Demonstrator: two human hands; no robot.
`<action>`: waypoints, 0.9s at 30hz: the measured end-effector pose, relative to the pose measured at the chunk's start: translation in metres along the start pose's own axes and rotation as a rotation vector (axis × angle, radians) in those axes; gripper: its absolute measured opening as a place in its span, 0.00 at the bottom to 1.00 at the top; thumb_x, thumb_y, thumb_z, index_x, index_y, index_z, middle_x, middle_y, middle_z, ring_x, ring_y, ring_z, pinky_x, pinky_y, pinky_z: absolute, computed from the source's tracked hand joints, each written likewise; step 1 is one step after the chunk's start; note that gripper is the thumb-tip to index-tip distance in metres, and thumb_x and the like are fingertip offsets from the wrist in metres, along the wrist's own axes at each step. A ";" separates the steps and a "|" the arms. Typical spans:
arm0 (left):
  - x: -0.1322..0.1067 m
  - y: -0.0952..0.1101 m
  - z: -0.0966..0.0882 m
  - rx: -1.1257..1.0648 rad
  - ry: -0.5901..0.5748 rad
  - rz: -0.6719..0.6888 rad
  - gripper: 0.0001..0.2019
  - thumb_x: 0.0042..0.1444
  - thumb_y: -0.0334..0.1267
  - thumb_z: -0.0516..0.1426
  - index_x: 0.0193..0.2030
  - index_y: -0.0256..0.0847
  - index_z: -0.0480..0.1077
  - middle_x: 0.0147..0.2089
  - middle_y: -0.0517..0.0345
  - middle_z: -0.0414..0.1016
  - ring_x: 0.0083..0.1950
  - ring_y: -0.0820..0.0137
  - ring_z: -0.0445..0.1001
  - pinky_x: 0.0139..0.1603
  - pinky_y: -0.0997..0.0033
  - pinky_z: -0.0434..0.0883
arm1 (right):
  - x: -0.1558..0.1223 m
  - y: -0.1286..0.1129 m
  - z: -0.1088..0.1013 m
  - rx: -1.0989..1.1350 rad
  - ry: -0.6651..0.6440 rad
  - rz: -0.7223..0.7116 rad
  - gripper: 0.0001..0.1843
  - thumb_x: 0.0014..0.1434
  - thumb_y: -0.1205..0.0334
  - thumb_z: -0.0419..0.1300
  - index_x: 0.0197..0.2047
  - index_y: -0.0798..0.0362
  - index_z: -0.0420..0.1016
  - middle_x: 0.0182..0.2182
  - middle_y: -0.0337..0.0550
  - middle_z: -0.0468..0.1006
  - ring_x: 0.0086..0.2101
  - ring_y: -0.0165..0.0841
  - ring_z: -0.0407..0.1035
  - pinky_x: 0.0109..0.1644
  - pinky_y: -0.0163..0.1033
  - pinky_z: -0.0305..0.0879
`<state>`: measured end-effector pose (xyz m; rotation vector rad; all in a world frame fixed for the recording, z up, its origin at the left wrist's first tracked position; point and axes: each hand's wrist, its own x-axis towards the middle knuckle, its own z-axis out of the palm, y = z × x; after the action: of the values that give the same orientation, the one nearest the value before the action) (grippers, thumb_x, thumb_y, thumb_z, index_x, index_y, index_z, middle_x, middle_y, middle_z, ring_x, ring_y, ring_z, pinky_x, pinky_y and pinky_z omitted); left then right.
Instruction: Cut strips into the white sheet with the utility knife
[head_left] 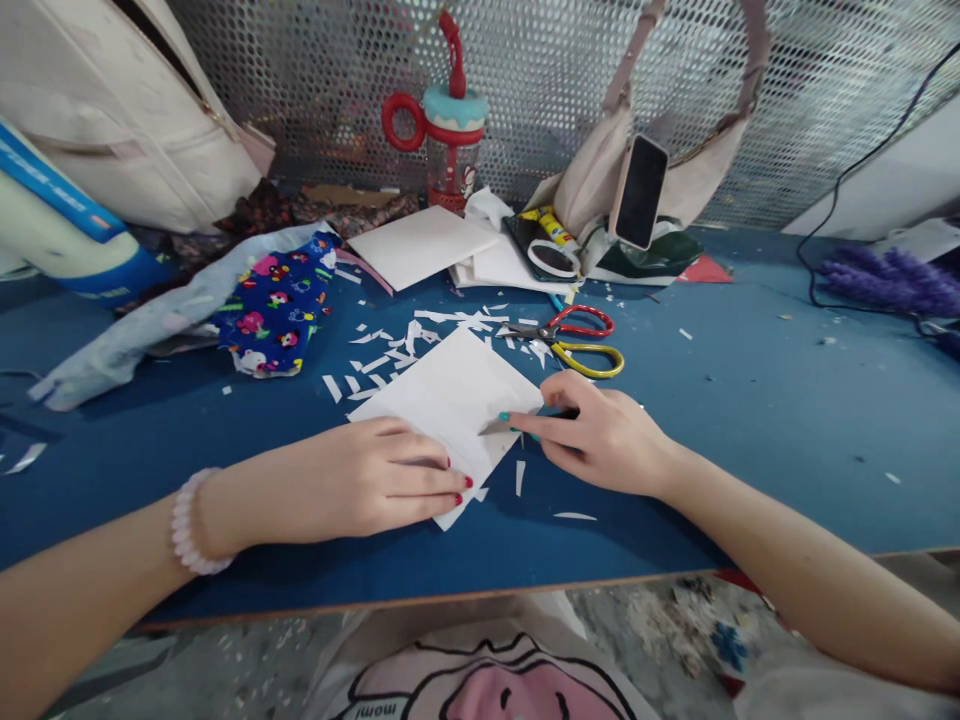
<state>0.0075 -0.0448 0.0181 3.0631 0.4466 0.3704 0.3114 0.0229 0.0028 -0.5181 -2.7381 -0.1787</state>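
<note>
A folded white paper (pixel 450 395) lies on the blue table (pixel 750 400) in front of me. My left hand (pixel 375 480) rests flat on its lower left part, fingers stretched out and pressing it down. My right hand (pixel 600 435) is at the paper's right edge, fingers closed in a pinch, with the forefinger pointing left onto the paper. A dark thin object shows by its thumb; I cannot make out what it is. Red and yellow scissors (pixel 577 340) lie just beyond the right hand.
Several white paper scraps (pixel 390 350) are scattered behind the sheet. A patterned blue cloth (pixel 277 305) lies at left, more white sheets (pixel 424 245), a phone (pixel 641 190), a bag (pixel 675 170) and a red bottle (pixel 450 140) at the back. Purple stems (pixel 892 280) at right.
</note>
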 end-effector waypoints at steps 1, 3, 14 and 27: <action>-0.001 -0.001 -0.001 -0.004 -0.007 0.007 0.16 0.76 0.31 0.46 0.56 0.40 0.75 0.57 0.55 0.80 0.58 0.64 0.74 0.56 0.63 0.68 | 0.000 0.000 0.000 -0.001 -0.007 0.004 0.20 0.68 0.66 0.50 0.54 0.47 0.80 0.41 0.47 0.67 0.31 0.28 0.64 0.29 0.33 0.64; -0.002 -0.004 -0.002 -0.023 -0.015 0.018 0.18 0.76 0.31 0.44 0.55 0.38 0.75 0.58 0.56 0.79 0.59 0.64 0.73 0.56 0.62 0.67 | -0.001 0.001 0.000 0.007 -0.016 0.009 0.20 0.68 0.66 0.50 0.55 0.47 0.79 0.41 0.47 0.67 0.31 0.29 0.64 0.30 0.33 0.65; -0.005 -0.009 -0.004 -0.075 -0.025 0.005 0.14 0.74 0.30 0.49 0.55 0.40 0.74 0.59 0.57 0.78 0.60 0.64 0.74 0.58 0.64 0.67 | -0.001 0.002 -0.003 0.012 -0.066 -0.002 0.21 0.68 0.66 0.49 0.56 0.46 0.79 0.42 0.48 0.68 0.31 0.29 0.65 0.29 0.34 0.66; -0.004 -0.008 -0.004 -0.059 -0.032 -0.003 0.13 0.73 0.30 0.50 0.56 0.39 0.74 0.59 0.56 0.78 0.60 0.63 0.73 0.58 0.63 0.68 | 0.000 0.002 -0.004 -0.005 -0.083 -0.011 0.22 0.69 0.66 0.48 0.56 0.46 0.78 0.42 0.47 0.69 0.28 0.27 0.64 0.29 0.33 0.64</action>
<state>0.0005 -0.0387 0.0203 3.0061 0.4315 0.3280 0.3137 0.0243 0.0063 -0.5227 -2.8228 -0.1700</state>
